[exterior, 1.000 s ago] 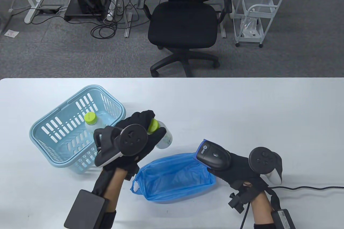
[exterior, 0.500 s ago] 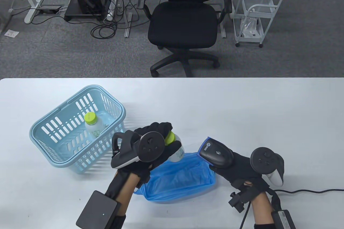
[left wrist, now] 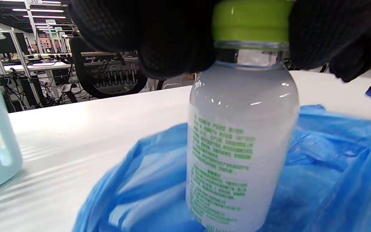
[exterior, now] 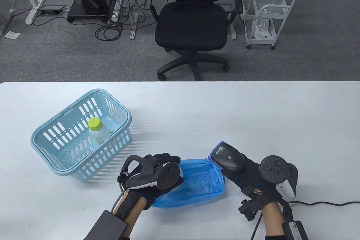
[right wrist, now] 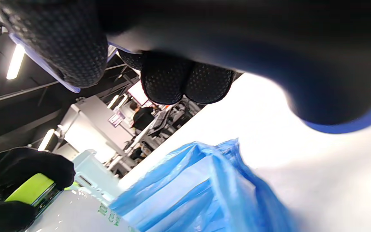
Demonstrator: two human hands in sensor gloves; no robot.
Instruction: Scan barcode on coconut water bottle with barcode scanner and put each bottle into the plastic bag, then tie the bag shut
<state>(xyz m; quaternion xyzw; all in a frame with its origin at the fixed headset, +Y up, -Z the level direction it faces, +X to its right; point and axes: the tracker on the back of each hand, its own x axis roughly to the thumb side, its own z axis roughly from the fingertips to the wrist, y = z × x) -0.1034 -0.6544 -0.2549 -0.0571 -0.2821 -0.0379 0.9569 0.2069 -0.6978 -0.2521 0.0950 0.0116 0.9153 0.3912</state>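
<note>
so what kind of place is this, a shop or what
Probably an office or lab, not a shop: a black mesh office chair on grey carpet, a desk leg with tangled cables, and rows of workstations behind the white table.

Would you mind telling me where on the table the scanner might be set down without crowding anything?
The table shows a wide bare stretch beyond the blue bag, right of the basket. A smaller bare strip lies near the right edge, past the right hand holding the scanner. It is crowded near the front, where the left hand lowers a bottle into the bag.
</note>
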